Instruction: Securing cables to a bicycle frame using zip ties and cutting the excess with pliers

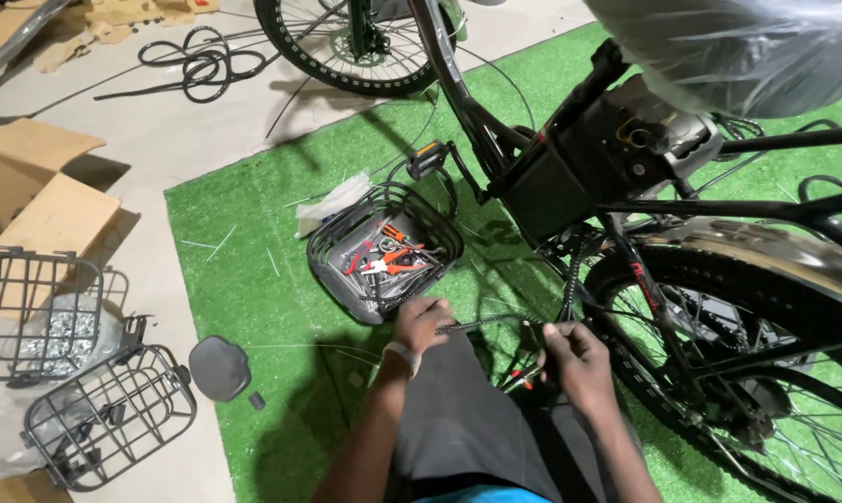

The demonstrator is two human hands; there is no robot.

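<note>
Black spiral-wrapped cable (481,322), pinched by left hand (419,324) and right hand (575,359); three wire baskets.

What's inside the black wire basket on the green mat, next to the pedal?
Inside the black wire basket lie hand tools: orange-handled pliers, a red-handled tool and grey metal pieces. What sits beneath that pile is covered, and the small items are too blurred to name.

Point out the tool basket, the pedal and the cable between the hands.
tool basket (332,244): head view, on its left wire wall.
pedal (427,160): head view, on the pedal's flat body.
cable (481,323): head view, mid-span between left hand (421,323) and right hand (575,359).
</note>
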